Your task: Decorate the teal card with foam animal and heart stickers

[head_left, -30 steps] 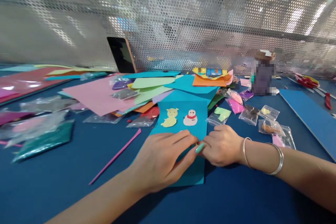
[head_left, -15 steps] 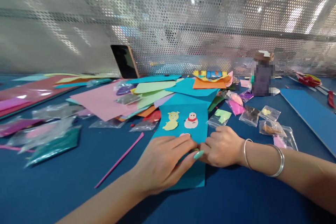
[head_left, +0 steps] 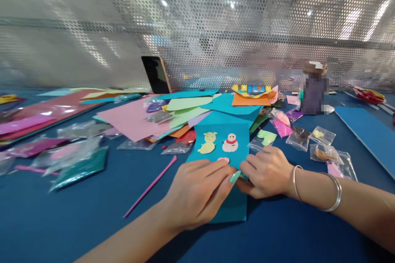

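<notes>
So from the head camera we're looking down at a dark blue worktop (head_left: 92, 222) covered in craft stuff. Right in the middle lies a turquoise paper card (head_left: 237, 131), flat on the worktop just in front of both hands, with its near half under them. On the far half we can make out a pale yellow chick cutout (head_left: 208, 143) beside a white snowman cutout with a red scarf (head_left: 230, 143), and a small pink cutout (head_left: 223, 159) peeks out just past the fingertips.

The left hand (head_left: 194, 191) lies palm-down on the card, fingers stretched out and close together, with the thumb and its mint-green nail reaching across to the right hand (head_left: 267, 170). That one is curled up, knuckles raised, sitting on the card's right edge and touching the left thumb. We honestly can't tell if it's pinching the paper or just pressing on it. Two silver bangles (head_left: 335, 193) sit on the right wrist.

Around that: a thin pink strip (head_left: 149, 187) lies slanted on the worktop left of the card, and a loose pile of coloured paper sheets (head_left: 145, 117) sits behind it. Small clear plastic bags of bits (head_left: 322, 135) are scattered to the right, and a teal glitter bag (head_left: 82, 168) is off to the left. At the back, a dark phone (head_left: 156, 74) leans against a perforated metal screen (head_left: 216, 28)
</notes>
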Tool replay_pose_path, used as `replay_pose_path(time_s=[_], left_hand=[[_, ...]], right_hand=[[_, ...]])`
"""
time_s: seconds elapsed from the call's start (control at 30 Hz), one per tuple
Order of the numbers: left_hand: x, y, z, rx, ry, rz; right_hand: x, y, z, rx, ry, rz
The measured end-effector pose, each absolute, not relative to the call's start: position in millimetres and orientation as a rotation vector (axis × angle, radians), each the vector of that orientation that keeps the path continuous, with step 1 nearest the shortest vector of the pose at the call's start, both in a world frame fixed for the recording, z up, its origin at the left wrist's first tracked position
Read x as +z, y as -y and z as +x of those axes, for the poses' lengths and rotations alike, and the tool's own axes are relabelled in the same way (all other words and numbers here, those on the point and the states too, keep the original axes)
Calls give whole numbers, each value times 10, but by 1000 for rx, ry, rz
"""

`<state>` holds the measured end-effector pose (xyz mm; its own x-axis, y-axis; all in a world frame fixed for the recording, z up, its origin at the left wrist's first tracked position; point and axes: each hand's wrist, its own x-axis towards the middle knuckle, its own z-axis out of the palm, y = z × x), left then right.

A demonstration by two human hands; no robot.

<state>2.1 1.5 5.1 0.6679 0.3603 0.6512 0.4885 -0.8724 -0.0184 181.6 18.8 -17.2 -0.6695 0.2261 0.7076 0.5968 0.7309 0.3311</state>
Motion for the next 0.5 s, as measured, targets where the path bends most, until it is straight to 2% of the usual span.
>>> replay_pose_path(time_s=[0.2,0.5], left_hand=[[38,-16,11,-1062,689,-2572],[10,-29,32,-954,686,-2684]], right_hand=[[-191,-183,1811,-769,2285,-560],[-225,-204,1859,-780,2448,-546]])
